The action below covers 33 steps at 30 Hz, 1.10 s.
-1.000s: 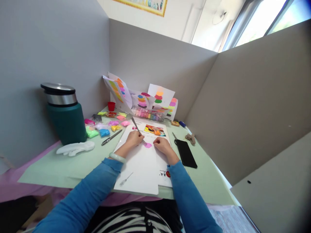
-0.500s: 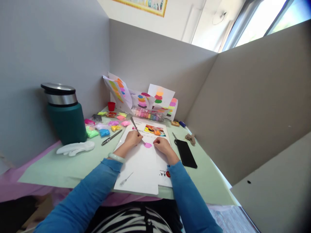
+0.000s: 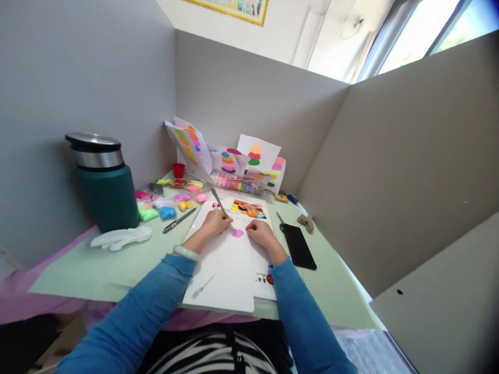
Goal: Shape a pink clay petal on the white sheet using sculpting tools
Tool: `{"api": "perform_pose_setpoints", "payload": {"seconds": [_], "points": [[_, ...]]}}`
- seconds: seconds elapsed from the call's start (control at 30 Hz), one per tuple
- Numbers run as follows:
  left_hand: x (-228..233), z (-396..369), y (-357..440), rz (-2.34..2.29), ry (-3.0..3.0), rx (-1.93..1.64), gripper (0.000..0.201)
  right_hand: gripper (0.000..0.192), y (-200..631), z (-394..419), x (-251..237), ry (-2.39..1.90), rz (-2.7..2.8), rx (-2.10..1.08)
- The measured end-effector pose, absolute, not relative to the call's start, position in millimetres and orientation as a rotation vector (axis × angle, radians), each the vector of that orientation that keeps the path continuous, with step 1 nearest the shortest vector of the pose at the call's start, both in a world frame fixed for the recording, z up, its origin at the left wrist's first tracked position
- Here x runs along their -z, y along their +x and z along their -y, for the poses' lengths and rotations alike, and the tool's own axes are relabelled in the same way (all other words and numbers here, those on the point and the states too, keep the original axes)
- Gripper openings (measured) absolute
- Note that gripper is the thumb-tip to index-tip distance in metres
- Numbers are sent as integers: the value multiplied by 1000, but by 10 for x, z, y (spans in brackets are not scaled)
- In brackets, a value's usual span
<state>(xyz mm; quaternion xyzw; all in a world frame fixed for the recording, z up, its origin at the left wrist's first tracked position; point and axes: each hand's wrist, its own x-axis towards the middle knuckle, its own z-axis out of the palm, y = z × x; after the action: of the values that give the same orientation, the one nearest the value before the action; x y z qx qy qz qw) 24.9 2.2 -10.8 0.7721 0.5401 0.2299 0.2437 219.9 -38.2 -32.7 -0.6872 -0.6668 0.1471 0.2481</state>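
My left hand [image 3: 215,224] is closed round a metal fork [image 3: 218,200]. The fork's handle slants up and away, and its tines lie over the left edge of a flat pink patch of what looks like soft clay [image 3: 239,234]. That patch rests on a white sheet of paper [image 3: 222,270], which also bears a small grey broom drawing. Just right of the pink patch, my right hand [image 3: 262,234] has its fingers curled and pinched together. Whether anything is between those fingertips cannot be made out.
Left stand a green flask [image 3: 105,192], a white glove [image 3: 121,238], a pen [image 3: 179,221] and several bags of coloured clay [image 3: 168,213]. A black phone-like slab [image 3: 298,246] lies right. Colour-swatch sheets [image 3: 257,153] lean at the back, and grey partitions [image 3: 249,88] surround the table.
My left hand has shifted slightly right with the fork, bringing its tines further over the pink clay. My right hand looks unmoved.
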Motion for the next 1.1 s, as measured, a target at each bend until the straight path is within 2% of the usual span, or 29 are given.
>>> {"api": "perform_pose_setpoints", "payload": {"seconds": [0.23, 0.53, 0.83, 1.1], "points": [[112, -54, 237, -1566, 2140, -629, 29, 16, 2187, 390, 310, -1879, 1810, -406], [128, 4, 374, -1387, 2120, -668, 34, 15, 2202, 389, 327, -1854, 1827, -400], [185, -88, 367, -1637, 2135, -686, 27, 16, 2181, 401, 299, -1884, 1809, -405], [126, 10, 434, -1523, 2127, -685, 28, 15, 2188, 403, 313, -1864, 1818, -392]]}}
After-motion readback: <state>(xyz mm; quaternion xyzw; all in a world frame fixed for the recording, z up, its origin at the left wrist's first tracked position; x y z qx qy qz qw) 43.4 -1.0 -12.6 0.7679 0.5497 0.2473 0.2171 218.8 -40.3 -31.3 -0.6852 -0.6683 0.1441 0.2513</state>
